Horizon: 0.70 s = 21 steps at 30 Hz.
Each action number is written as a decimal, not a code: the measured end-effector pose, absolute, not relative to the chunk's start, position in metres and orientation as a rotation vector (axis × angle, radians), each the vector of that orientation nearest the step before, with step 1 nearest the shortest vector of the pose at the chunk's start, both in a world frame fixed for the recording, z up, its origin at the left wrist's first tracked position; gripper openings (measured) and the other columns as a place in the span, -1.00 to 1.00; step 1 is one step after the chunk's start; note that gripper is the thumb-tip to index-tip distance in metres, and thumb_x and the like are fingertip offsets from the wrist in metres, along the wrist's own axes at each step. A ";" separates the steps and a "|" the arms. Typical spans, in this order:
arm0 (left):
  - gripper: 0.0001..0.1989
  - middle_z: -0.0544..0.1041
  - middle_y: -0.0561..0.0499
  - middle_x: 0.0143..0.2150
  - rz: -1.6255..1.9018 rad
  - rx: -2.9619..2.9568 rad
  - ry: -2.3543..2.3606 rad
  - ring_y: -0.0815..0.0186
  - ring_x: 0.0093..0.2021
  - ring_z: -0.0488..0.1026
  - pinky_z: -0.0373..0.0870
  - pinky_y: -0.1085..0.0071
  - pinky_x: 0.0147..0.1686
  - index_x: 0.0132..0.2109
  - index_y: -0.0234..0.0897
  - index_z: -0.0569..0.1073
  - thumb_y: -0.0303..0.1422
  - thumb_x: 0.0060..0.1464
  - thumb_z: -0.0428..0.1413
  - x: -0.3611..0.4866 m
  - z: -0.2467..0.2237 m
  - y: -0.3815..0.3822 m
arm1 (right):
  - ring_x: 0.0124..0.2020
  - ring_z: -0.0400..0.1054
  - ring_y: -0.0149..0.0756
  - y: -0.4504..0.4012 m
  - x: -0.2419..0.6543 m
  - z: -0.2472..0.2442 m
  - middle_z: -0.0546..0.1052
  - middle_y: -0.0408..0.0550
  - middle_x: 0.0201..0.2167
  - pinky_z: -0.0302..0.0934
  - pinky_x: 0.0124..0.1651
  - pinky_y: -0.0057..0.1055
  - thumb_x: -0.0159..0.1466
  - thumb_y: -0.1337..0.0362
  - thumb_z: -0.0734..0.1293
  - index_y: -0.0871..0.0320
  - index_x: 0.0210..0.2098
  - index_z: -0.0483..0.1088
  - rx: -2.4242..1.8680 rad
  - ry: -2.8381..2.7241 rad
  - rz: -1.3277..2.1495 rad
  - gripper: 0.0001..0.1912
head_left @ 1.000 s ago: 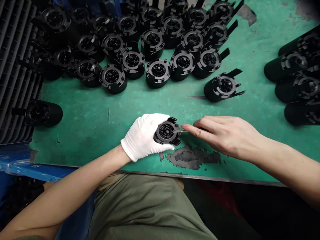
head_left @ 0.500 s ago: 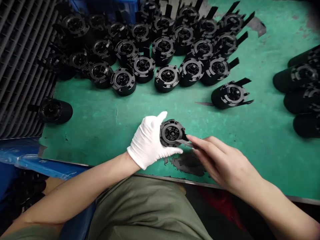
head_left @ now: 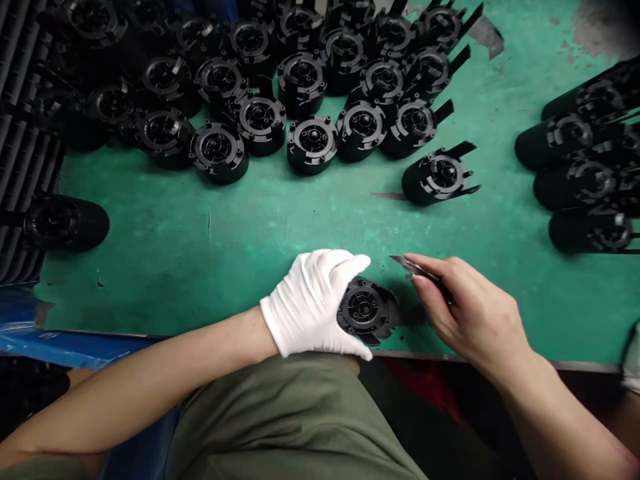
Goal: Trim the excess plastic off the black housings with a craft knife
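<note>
My left hand [head_left: 313, 303], in a white cotton glove, grips a round black moulded plastic part [head_left: 365, 308] near the bench's front edge. My right hand [head_left: 473, 308] is bare and pinches a small metal-bladed trimming knife [head_left: 413, 268]. Its blade points up and left, a little apart from the part. Many similar black parts [head_left: 313, 143] stand in close rows beyond my hands. More lie on their sides at the right [head_left: 570, 137]. A single tilted part with thin fins [head_left: 437, 177] sits nearest my right hand.
A worn green bench mat [head_left: 165, 280] with dark bare patches lies under everything. A black slotted rack [head_left: 25, 87] runs along the left, with a black part [head_left: 60, 223] against it. Blue plastic sheeting [head_left: 65, 348] lies below the bench's left edge, above my olive shorts [head_left: 270, 413].
The knife blade has lifted off the part, and my right hand has moved right. My left hand has drawn the part toward the bench's front edge and turned it.
</note>
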<state>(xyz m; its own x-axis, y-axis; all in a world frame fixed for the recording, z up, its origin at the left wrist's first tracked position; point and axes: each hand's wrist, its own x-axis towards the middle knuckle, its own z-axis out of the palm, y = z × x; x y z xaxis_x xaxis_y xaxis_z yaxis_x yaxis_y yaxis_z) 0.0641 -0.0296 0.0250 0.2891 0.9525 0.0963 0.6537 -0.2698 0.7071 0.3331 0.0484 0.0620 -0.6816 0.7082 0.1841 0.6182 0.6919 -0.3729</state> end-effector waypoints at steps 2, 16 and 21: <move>0.14 0.62 -0.31 0.18 0.599 1.989 1.420 -0.28 0.15 0.64 0.60 -0.17 0.17 0.41 -0.31 0.41 0.27 -0.14 0.52 0.072 0.028 -0.027 | -0.14 0.67 -0.15 0.038 0.330 0.058 0.72 0.00 -0.03 0.54 -0.09 -0.26 0.54 0.37 0.37 0.01 0.31 0.47 -1.062 -2.529 0.526 -0.62; 0.16 0.30 -0.45 0.57 0.889 2.025 1.515 -0.32 0.61 0.28 0.31 -0.30 0.57 0.59 -0.22 0.16 0.11 0.07 0.51 0.000 0.027 -0.010 | -0.25 0.64 -0.19 0.016 0.291 0.055 0.71 -0.03 -0.11 0.56 -0.22 -0.28 0.54 0.39 0.35 -0.05 0.32 0.47 -0.872 -2.314 0.945 -0.59; 0.14 0.51 -0.36 0.33 0.896 1.855 1.694 -0.28 0.39 0.50 0.49 -0.22 0.42 0.46 -0.28 0.34 0.19 -0.09 0.56 0.029 0.023 -0.001 | -0.18 0.67 -0.06 0.054 0.312 0.066 0.74 0.05 -0.03 0.57 -0.08 -0.14 0.55 0.26 0.40 -0.03 0.26 0.55 -1.238 -2.323 0.616 -0.68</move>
<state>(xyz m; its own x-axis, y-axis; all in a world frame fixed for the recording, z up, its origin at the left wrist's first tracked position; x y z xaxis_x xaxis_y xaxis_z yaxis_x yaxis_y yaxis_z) 0.0287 -0.0010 0.0230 0.0248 0.9882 0.1512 0.6812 -0.1274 0.7210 0.3117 0.0541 0.0659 -0.5058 0.8466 0.1655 0.6532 0.5012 -0.5676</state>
